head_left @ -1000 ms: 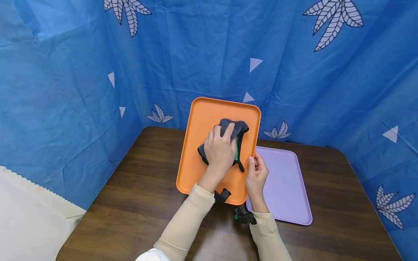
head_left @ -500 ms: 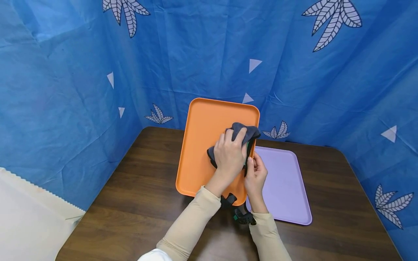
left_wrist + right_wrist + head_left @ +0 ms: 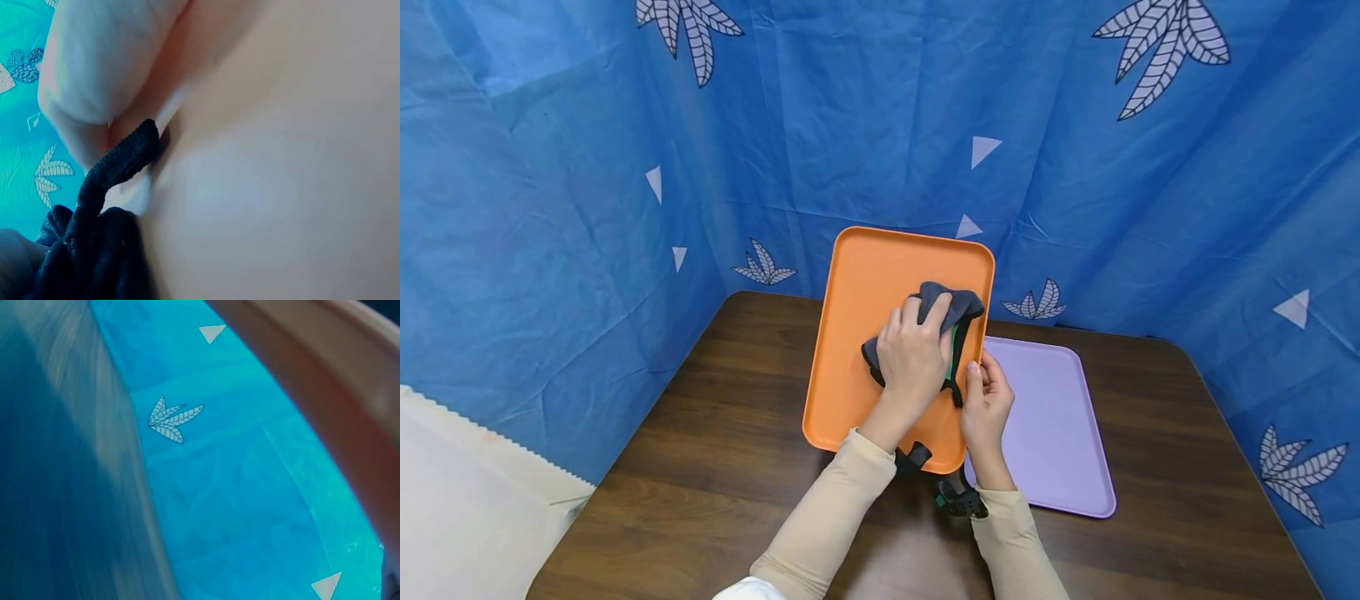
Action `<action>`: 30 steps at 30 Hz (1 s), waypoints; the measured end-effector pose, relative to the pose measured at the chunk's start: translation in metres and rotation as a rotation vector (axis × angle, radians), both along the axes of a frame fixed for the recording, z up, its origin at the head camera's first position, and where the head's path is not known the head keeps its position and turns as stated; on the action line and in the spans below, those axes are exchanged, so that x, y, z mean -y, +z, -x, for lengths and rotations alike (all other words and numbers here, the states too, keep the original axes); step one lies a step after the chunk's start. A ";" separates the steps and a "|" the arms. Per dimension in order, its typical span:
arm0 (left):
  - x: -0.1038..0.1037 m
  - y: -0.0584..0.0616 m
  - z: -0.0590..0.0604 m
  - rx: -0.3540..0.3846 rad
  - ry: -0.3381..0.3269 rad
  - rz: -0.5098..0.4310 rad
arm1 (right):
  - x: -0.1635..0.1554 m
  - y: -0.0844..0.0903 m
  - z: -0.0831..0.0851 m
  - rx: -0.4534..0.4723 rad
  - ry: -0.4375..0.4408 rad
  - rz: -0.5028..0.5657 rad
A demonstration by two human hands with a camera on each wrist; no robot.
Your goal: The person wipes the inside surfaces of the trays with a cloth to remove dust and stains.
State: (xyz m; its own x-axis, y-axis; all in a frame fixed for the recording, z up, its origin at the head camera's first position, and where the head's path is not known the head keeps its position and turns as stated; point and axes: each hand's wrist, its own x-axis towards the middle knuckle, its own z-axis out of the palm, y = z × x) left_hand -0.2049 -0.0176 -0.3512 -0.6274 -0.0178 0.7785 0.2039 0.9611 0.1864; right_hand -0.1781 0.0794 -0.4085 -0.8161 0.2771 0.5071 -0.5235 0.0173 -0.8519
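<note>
The left hand (image 3: 913,358) grips a bunched dark grey cloth (image 3: 951,302) with black edging and a strip of green, pressing it against the face of an orange tray (image 3: 850,392). Its palm covers part of the cloth. Along the tray's right rim, the right hand (image 3: 988,404) pinches the edge, thumb on the front and fingers behind. The tray is held tilted up above the table. In the left wrist view a black cloth end (image 3: 131,153) sticks up beside the right hand (image 3: 112,62). The right wrist view catches the tray (image 3: 325,381) as a brownish band.
A lilac tray (image 3: 1060,433) lies flat on the dark wooden table (image 3: 722,467), just right of and partly behind the right hand. Blue patterned curtains (image 3: 865,125) surround the table at the back and sides. A whitish surface (image 3: 467,500) shows at lower left.
The left hand slid the cloth right to the tray's right edge, then back a little to the left. The right hand and the tray stay nearly still.
</note>
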 end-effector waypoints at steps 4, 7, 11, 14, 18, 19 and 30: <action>0.009 0.000 0.001 0.000 0.028 -0.013 | -0.003 0.001 0.000 0.037 -0.028 0.009; 0.016 0.001 0.002 0.005 0.050 -0.032 | -0.005 0.002 0.000 0.056 -0.047 0.020; 0.028 0.003 0.004 0.015 0.069 -0.073 | -0.008 0.002 0.001 0.061 -0.056 0.028; 0.039 0.003 0.006 0.021 0.087 -0.104 | -0.010 0.002 0.002 0.062 -0.055 0.040; 0.054 0.003 0.007 0.034 0.126 -0.137 | -0.012 0.002 0.003 0.063 -0.058 0.060; 0.057 0.003 0.008 0.037 0.136 -0.142 | -0.013 0.003 0.003 0.062 -0.057 0.066; 0.064 0.001 0.006 0.048 0.141 -0.161 | -0.013 0.001 0.003 0.067 -0.054 0.084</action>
State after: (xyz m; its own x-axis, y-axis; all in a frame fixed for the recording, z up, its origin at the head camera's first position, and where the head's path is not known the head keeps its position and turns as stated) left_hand -0.2114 -0.0820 -0.3499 -0.6464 -0.2300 0.7275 0.0564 0.9365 0.3461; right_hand -0.1812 0.0920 -0.4071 -0.8304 0.3606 0.4247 -0.4652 -0.0293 -0.8847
